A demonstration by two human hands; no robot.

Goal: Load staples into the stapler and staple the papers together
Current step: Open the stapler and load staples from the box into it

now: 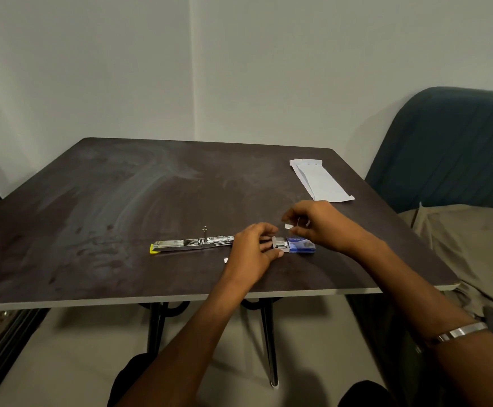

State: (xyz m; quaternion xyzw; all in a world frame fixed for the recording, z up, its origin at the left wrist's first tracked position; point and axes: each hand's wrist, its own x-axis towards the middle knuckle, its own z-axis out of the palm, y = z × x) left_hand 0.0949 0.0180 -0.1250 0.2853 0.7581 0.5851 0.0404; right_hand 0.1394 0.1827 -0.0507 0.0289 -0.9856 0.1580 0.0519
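A metal stapler [191, 244] with a yellow tip lies opened flat on the dark table [122, 201], left of my hands. A small blue staple box [301, 245] rests near the front edge with its inner tray pulled out to the left. My left hand [251, 254] grips that tray end of the box. Just above the box, my right hand [315, 223] pinches a small pale strip [287, 226] between its fingertips; I cannot tell whether it is staples or paper. White folded papers [318, 180] lie at the far right of the table.
A tiny white scrap [225, 260] lies on the table below the stapler's hinge end. A dark teal chair back [450, 148] and beige cloth [468, 248] crowd the table's right side. The wall stands behind the table; black metal legs [268, 342] show under it.
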